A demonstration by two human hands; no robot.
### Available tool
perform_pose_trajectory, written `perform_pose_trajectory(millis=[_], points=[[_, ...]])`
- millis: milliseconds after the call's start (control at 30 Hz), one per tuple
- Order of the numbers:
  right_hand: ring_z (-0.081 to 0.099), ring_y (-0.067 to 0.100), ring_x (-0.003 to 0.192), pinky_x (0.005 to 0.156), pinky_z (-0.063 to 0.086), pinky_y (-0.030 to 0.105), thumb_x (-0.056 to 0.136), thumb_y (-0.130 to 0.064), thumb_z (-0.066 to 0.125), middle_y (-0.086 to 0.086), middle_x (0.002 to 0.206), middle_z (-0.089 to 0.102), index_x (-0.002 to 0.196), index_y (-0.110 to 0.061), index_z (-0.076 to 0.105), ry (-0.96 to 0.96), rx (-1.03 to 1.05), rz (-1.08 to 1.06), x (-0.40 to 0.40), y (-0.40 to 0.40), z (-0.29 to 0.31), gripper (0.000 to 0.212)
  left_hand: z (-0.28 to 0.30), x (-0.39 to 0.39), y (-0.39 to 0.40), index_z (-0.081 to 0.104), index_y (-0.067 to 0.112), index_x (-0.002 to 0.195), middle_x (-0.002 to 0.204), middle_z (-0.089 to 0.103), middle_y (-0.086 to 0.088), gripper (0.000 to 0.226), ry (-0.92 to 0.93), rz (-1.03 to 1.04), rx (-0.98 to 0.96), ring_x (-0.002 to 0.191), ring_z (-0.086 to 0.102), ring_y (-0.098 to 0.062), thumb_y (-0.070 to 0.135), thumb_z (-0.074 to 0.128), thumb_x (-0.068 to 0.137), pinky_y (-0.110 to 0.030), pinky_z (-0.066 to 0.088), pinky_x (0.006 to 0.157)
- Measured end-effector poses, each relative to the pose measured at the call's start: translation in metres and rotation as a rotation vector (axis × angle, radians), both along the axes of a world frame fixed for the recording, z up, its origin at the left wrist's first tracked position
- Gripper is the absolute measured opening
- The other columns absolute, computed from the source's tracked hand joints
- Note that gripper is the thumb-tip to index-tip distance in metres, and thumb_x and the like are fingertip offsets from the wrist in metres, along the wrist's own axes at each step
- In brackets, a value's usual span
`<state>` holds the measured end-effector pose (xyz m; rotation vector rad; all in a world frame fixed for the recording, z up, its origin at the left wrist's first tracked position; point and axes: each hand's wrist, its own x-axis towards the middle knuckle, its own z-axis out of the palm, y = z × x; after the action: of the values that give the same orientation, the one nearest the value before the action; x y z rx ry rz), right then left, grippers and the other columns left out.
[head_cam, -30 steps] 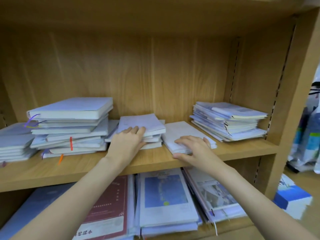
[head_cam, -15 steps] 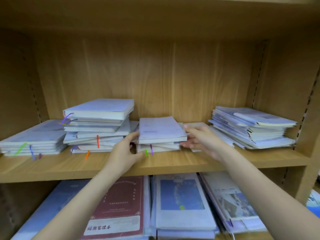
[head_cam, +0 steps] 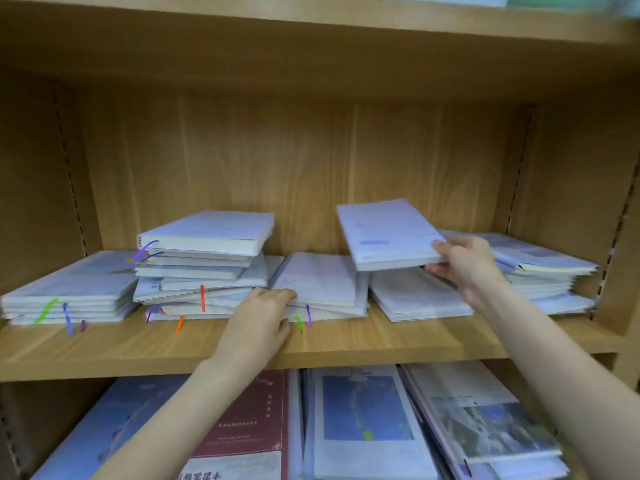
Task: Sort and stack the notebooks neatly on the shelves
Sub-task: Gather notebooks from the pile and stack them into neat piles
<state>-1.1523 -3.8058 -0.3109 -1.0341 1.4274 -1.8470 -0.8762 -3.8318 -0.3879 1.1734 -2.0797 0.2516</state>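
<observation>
**One notebook up, one pile held down**

My right hand holds a pale notebook by its near right corner, thumb on the cover and the other fingers curled underneath, so the corner is pinched between them. The notebook is clear of everything below and tilted, its far edge higher than the edge I grip. I take the middle pile as my landmark: the raised notebook hangs above and just to the right of it, over a low flat pile that lies beside the middle pile on the shelf board.

My left hand rests at the near left corner of the middle pile. Its fingers lie close together and bent over the edge of the top cover, the thumb lower, against the front of the pile; whether they press or only touch, I cannot tell.

Left of the middle pile and touching it stands a taller, uneven stack with orange and purple ribbon markers hanging from it. Further left again is a low pile with green and purple ribbons. Far to the right of the middle pile, behind my right hand, sits a fanned stack against the shelf's side wall.

Below the middle pile, on the lower shelf, larger books lie flat: a dark red cover and a blue-pictured one beside it.
</observation>
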Motion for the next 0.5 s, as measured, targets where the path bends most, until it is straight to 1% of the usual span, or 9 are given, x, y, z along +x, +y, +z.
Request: perform_pose_trajectory(millis=[67,133,200,233,267,333,400,467,500], points=[[0.056,0.007,0.036,0.043,0.050,0.015,0.095,-0.004,0.049,0.010,0.080,0.058,0.108,0.000,0.055,0.035,0.014,-0.043,-0.022,0.006,0.000,0.015,-0.001,-0.005,-0.002,0.062,0.011,0.118,0.110,0.065,-0.008,0.041,-0.013,0.000,-0.023,0.102,0.053,-0.031,0.003,0.065,0.077,-0.034,0.043,0.086],[0.056,0.012,0.039,0.044,0.051,0.019,0.096,-0.006,0.049,0.011,0.072,0.056,0.113,0.006,0.055,0.168,0.116,-0.090,-0.035,0.006,-0.009,0.021,-0.001,-0.008,-0.004,0.062,0.012,0.118,0.111,0.064,-0.007,0.041,-0.026,0.020,-0.021,0.102,0.051,-0.032,0.001,0.064,0.078,-0.035,0.043,0.086],[0.058,0.017,0.049,0.063,0.055,0.033,0.096,-0.011,0.050,0.013,0.067,0.061,0.123,0.004,0.053,0.425,0.261,-0.167,-0.040,0.000,-0.020,0.031,-0.003,-0.007,-0.005,0.065,0.012,0.113,0.105,0.065,-0.007,0.043,-0.042,0.009,-0.040,0.095,0.053,-0.031,-0.002,0.068,0.073,-0.036,0.045,0.081],[0.062,0.019,0.056,0.070,0.052,0.036,0.096,-0.013,0.049,0.015,0.069,0.065,0.126,0.001,0.052,0.571,0.318,-0.220,-0.040,-0.002,-0.023,0.033,-0.004,-0.005,-0.006,0.067,0.012,0.110,0.100,0.066,-0.006,0.044,-0.047,-0.003,-0.053,0.090,0.055,-0.031,-0.004,0.072,0.068,-0.036,0.048,0.077],[0.066,0.021,0.067,0.074,0.049,0.036,0.095,-0.013,0.049,0.018,0.076,0.068,0.125,-0.001,0.052,0.704,0.348,-0.273,-0.039,-0.003,-0.026,0.033,-0.004,-0.003,-0.006,0.068,0.012,0.107,0.096,0.067,-0.006,0.047,-0.053,-0.013,-0.067,0.086,0.057,-0.030,-0.005,0.075,0.064,-0.035,0.050,0.074],[0.063,0.034,0.094,0.073,0.042,0.037,0.094,-0.013,0.048,0.023,0.097,0.065,0.119,-0.001,0.052,0.938,0.383,-0.332,-0.036,-0.001,-0.030,0.029,-0.007,0.000,-0.007,0.069,0.011,0.104,0.093,0.068,-0.003,0.052,-0.075,-0.030,-0.089,0.081,0.060,-0.029,-0.006,0.079,0.056,-0.034,0.052,0.070],[0.057,0.038,0.102,0.071,0.039,0.037,0.095,-0.020,0.046,0.022,0.107,0.061,0.115,-0.001,0.049,1.184,0.478,-0.392,-0.029,0.005,-0.034,0.027,-0.008,0.002,-0.004,0.069,0.011,0.104,0.092,0.068,-0.001,0.058,-0.085,-0.053,-0.116,0.079,0.062,-0.027,-0.008,0.081,0.050,-0.033,0.053,0.068],[0.056,0.036,0.106,0.077,0.042,0.038,0.096,-0.028,0.044,0.017,0.112,0.060,0.112,-0.005,0.050,1.422,0.539,-0.484,-0.021,0.014,-0.038,0.029,-0.010,0.002,-0.004,0.069,0.012,0.105,0.093,0.067,0.000,0.061,-0.066,-0.066,-0.119,0.082,0.061,-0.024,-0.009,0.080,0.050,-0.031,0.052,0.071],[0.054,0.034,0.109,0.081,0.042,0.037,0.096,-0.031,0.044,0.015,0.112,0.061,0.113,-0.006,0.052,1.498,0.510,-0.500,-0.016,0.017,-0.039,0.031,-0.011,0.001,-0.004,0.069,0.012,0.105,0.094,0.067,0.001,0.061,-0.050,-0.069,-0.129,0.084,0.058,-0.022,-0.010,0.079,0.049,-0.029,0.052,0.071]])
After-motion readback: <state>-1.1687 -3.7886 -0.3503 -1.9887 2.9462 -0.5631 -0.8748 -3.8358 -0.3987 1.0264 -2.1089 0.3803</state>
